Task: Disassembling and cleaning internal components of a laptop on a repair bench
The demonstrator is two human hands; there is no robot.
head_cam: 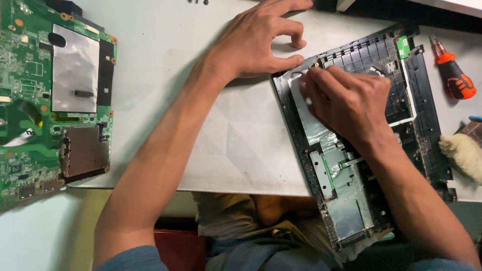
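Note:
A black laptop top cover [424, 125] lies inside-up at the right of the white table, its near end hanging over the table edge. Silver foil [314, 128] and a small metal bracket [321, 173] line its inner side. My left hand [256, 42] rests on the table with thumb and fingertips braced against the cover's far left corner. My right hand [349, 103] lies on the cover, its fingertips pinching at the foil near that same corner. Whether they grip anything small is hidden.
A green laptop motherboard [30, 100] with silver shielding sits at the far left. An orange-and-black screwdriver [454, 78] lies at the far right, above a fluffy cream brush [464, 153]. The white table [236, 145] ends just before my lap.

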